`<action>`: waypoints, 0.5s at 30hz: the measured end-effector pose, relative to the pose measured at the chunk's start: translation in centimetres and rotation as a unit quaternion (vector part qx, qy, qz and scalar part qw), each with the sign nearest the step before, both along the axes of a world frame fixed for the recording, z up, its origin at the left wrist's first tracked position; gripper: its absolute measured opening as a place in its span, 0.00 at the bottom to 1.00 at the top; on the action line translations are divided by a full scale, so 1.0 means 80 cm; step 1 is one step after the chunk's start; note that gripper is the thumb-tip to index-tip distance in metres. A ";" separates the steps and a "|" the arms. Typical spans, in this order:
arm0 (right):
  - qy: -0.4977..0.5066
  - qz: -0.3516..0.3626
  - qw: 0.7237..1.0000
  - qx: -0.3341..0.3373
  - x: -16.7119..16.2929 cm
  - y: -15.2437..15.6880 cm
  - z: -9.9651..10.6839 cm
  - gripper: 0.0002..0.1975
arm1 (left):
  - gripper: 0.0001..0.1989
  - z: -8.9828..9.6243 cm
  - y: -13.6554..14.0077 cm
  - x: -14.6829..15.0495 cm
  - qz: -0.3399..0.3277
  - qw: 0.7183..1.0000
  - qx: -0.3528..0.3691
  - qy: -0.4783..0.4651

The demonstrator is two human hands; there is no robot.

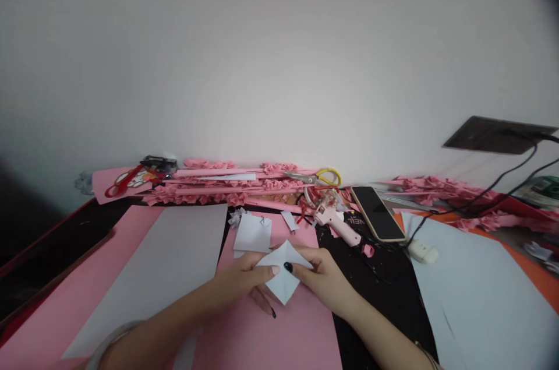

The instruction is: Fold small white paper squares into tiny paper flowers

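A small square of white paper (285,288) is held up in the middle, turned with a corner toward me and creased down its centre. My left hand (248,278) grips its left side, thumb flat on top and fingers beneath. On the other side, my right hand (322,277) pinches the paper with its thumb near the centre crease. Both thumb tips almost meet there. Under the hands lies a pink sheet (271,341). Just beyond them rests a stack of white paper squares (253,232), with a small white folded piece on it.
A pink glue gun (338,224), a phone (378,214) and yellow-handled scissors (325,176) lie behind to the right. Pink paper flower stems (227,188) line the wall. Large white sheets (161,265) lie at both sides. Black cables (476,198) hang from a wall socket (498,134).
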State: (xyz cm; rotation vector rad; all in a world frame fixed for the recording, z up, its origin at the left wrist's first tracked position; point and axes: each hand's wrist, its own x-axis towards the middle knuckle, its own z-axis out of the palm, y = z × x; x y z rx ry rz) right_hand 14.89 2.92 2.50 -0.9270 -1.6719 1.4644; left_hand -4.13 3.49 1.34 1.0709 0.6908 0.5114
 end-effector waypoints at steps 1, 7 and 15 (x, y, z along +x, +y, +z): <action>-0.002 -0.010 1.000 -0.001 -0.001 -0.001 0.000 0.16 | 0.16 0.000 0.000 0.001 -0.003 1.000 -0.013 -0.003; 0.008 -0.053 0.999 0.001 -0.007 -0.004 0.000 0.16 | 0.13 0.007 -0.002 0.007 0.001 0.999 -0.035 0.019; -0.018 -0.114 0.993 0.039 -0.008 -0.007 -0.008 0.13 | 0.11 -0.011 -0.003 0.011 0.027 0.999 -0.035 0.000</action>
